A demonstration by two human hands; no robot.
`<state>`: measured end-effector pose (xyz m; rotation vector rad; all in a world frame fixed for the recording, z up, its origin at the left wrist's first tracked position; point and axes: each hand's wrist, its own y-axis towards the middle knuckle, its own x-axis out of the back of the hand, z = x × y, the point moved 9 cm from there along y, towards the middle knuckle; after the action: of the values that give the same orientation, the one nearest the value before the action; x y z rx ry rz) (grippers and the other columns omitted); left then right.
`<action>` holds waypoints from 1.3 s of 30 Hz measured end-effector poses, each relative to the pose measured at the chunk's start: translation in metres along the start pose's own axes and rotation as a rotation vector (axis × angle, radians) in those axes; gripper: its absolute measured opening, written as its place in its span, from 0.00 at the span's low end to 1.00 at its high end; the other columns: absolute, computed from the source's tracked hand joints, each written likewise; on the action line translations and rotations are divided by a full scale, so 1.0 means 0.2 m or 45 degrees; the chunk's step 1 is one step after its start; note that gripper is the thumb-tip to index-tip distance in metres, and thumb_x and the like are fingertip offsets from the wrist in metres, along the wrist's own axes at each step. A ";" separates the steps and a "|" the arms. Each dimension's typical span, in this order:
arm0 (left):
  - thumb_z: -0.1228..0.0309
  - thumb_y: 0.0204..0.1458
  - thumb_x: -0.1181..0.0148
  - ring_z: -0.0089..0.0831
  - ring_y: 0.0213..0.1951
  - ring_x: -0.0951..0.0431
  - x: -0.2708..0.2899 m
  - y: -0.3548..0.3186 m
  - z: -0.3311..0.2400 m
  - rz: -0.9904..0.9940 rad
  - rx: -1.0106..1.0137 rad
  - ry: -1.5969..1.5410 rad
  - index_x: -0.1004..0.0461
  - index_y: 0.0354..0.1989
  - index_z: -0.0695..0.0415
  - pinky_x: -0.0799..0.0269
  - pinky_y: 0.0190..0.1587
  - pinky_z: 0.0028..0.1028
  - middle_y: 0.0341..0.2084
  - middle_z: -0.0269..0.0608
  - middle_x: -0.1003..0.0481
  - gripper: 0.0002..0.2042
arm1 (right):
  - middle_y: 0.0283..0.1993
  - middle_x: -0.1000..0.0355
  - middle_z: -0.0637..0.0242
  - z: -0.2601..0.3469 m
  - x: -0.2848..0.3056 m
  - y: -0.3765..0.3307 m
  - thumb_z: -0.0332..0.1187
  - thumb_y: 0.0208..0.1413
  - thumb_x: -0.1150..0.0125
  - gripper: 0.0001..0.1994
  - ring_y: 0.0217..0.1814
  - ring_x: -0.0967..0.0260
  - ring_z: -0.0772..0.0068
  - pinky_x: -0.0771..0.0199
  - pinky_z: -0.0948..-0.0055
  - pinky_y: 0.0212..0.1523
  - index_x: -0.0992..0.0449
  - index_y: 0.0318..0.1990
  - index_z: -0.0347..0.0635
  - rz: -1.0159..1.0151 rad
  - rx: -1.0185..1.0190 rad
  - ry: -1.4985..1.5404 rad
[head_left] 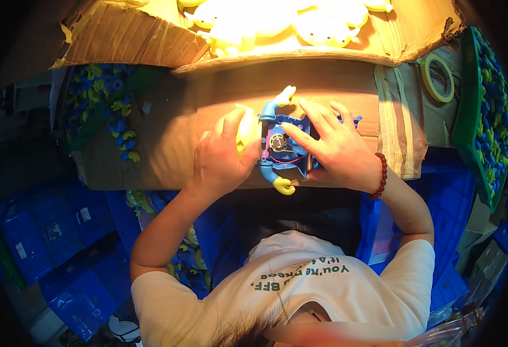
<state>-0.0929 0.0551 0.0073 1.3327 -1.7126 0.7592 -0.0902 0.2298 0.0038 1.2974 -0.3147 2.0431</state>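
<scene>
A blue plastic toy body (pixel 289 151) lies on its side on the cardboard-covered table, with wires and a round dark part showing inside its open shell. Blue toy arms with yellow-green hands stick out from it, one arm (pixel 269 109) away from me and one arm (pixel 272 174) toward me. At its left end is a yellow-green toy head (pixel 246 130), partly hidden by my left hand (pixel 220 155), which is closed around it. My right hand (pixel 342 149) grips the body from the right, its index finger resting over the inside and its thumb at the near edge.
Behind the work spot stands a torn cardboard box (pixel 132 36) with several yellow toys (pixel 323 29) under bright light. A tape roll (pixel 437 78) lies at the right. Beyond it is a green tray (pixel 472 124) of small blue and yellow parts; similar loose parts (pixel 121 124) lie left. Blue bins (pixel 28 231) surround me.
</scene>
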 end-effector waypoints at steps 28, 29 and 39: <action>0.53 0.39 0.24 0.49 0.72 0.47 -0.05 0.07 -0.43 0.176 -0.494 0.276 0.35 0.67 0.50 0.47 0.69 0.54 0.64 0.44 0.34 0.43 | 0.76 0.57 0.35 -0.23 0.06 -0.42 0.41 0.30 0.15 0.61 0.77 0.55 0.32 0.55 0.42 0.74 0.49 0.75 0.46 -0.177 -0.236 0.338; 0.55 0.40 0.24 0.48 0.72 0.46 -0.09 0.07 -0.45 0.236 -0.518 0.287 0.34 0.66 0.50 0.48 0.69 0.54 0.63 0.43 0.33 0.42 | 0.76 0.55 0.36 -0.23 0.02 -0.42 0.40 0.31 0.15 0.60 0.76 0.54 0.33 0.56 0.42 0.74 0.49 0.75 0.46 -0.237 -0.242 0.397; 0.68 0.46 0.31 0.40 0.60 0.27 -0.11 0.09 -0.41 0.108 -0.596 0.074 0.20 0.37 0.53 0.35 0.61 0.44 0.46 0.39 0.20 0.10 | 0.69 0.42 0.47 -0.19 0.13 -0.39 0.35 0.39 0.17 0.52 0.71 0.42 0.51 0.40 0.59 0.70 0.44 0.72 0.36 -0.520 -0.184 0.535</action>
<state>-0.0893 0.1395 0.0280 0.9125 -1.7709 0.4006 -0.0728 0.3189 -0.0038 0.7443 -0.0009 1.8403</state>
